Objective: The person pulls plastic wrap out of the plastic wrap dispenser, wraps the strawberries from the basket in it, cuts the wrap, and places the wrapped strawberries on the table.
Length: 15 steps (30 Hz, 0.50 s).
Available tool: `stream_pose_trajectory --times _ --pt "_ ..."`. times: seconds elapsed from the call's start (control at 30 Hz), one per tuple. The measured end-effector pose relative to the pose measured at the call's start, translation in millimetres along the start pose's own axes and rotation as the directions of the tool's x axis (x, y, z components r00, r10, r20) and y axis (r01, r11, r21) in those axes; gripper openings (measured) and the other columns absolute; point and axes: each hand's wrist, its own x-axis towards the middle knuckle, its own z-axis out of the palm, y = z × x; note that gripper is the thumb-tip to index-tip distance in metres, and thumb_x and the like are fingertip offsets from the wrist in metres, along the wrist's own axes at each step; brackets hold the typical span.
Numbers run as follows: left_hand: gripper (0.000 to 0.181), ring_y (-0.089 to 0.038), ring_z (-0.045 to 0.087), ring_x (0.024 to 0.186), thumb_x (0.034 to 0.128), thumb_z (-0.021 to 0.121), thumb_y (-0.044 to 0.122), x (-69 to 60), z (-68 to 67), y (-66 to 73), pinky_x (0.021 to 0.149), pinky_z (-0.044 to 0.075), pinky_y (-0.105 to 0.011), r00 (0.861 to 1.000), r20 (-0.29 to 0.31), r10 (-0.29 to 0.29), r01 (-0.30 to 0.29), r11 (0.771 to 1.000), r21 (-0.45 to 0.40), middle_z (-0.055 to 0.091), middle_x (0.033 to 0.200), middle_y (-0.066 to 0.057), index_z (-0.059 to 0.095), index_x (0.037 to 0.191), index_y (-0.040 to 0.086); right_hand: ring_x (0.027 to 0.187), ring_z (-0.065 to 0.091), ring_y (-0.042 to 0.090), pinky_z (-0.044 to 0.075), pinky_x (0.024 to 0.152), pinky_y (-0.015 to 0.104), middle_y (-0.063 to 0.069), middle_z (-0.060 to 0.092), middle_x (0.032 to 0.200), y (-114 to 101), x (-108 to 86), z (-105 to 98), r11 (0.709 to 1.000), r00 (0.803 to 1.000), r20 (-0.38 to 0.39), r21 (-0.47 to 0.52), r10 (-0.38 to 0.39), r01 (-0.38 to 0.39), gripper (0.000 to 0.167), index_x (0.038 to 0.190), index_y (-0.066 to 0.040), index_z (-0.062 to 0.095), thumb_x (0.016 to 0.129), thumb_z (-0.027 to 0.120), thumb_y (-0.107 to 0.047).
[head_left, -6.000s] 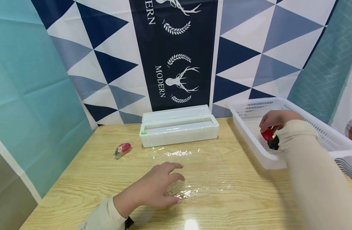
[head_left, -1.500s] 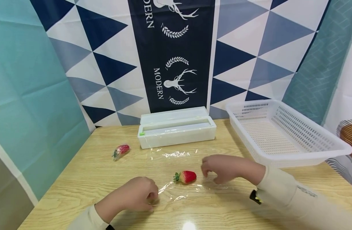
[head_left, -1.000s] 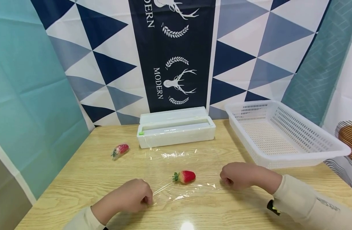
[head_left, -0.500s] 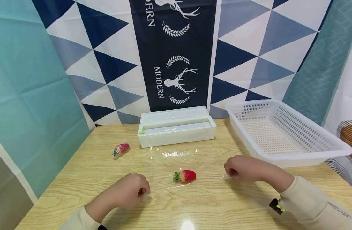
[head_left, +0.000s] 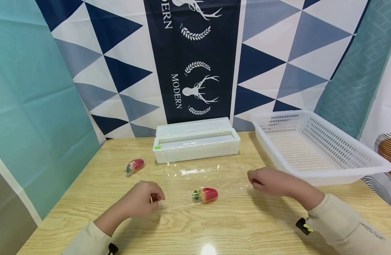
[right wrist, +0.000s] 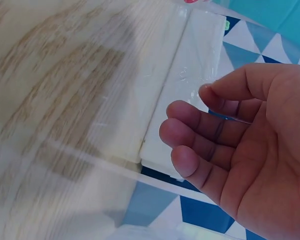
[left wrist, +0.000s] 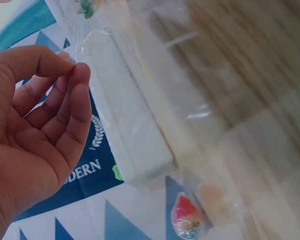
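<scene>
A strawberry [head_left: 209, 194] with green leaves lies on its side at mid-table, under clear cling film [head_left: 189, 172]. The film's near edge is raised between my hands and crosses over the fruit; the far part lies flat before the white box. On the left, my left hand [head_left: 138, 201] pinches one near corner between thumb and forefinger; the left wrist view shows film hanging from this pinch. My right hand [head_left: 273, 184] pinches the other corner, its remaining fingers curled loosely in the right wrist view. Film hides little, being transparent.
The white cling film box [head_left: 198, 150] stands at the back with its lid up and a green tab at its left end. Another strawberry [head_left: 136, 164], wrapped in film, lies back left. A white plastic basket [head_left: 342, 172] occupies the right side. Patterned cloth hangs behind.
The right hand took the strawberry from the basket and laid it on the film. Both hands then pinched the near film corners, spread apart, and moved the edge up and away over the strawberry.
</scene>
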Motion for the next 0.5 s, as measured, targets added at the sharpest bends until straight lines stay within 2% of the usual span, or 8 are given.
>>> stream_pose_trajectory --times 0.1,0.27,0.5 --pt "0.018 -0.002 0.054 0.065 0.0777 0.064 -0.010 3.8 0.7 -4.9 0.059 0.050 -0.023 1.000 -0.018 -0.017 0.017 1.000 -0.016 0.066 0.076 0.001 0.071 0.083 0.006 0.057 0.029 0.003 0.030 0.054 0.024 -0.011 0.034 0.064 1 1.7 2 0.999 0.999 0.015 0.007 0.036 -0.037 0.027 0.075 -0.018 0.044 0.097 0.049 -0.003" --pt "0.016 -0.002 0.053 0.064 0.0770 0.066 -0.008 10.5 2.9 -12.4 0.058 0.049 -0.023 0.997 -0.044 -0.060 0.060 0.998 0.005 0.064 0.074 0.004 0.071 0.081 0.007 0.056 0.026 0.005 0.027 0.054 0.025 -0.007 0.034 0.062 2 6.6 6 0.994 0.993 0.043 0.006 0.113 -0.113 0.027 0.076 -0.016 0.044 0.099 0.048 -0.005" --pt "0.015 -0.002 0.048 0.061 0.0765 0.069 -0.006 20.7 9.9 -21.4 0.057 0.046 -0.023 0.994 -0.049 -0.094 0.097 0.992 0.075 0.058 0.068 0.011 0.070 0.077 0.009 0.057 0.031 0.008 0.030 0.055 0.026 -0.006 0.037 0.062 8 16.4 17 0.986 0.987 0.056 -0.083 0.149 -0.145 0.027 0.073 -0.016 0.044 0.098 0.051 -0.009"
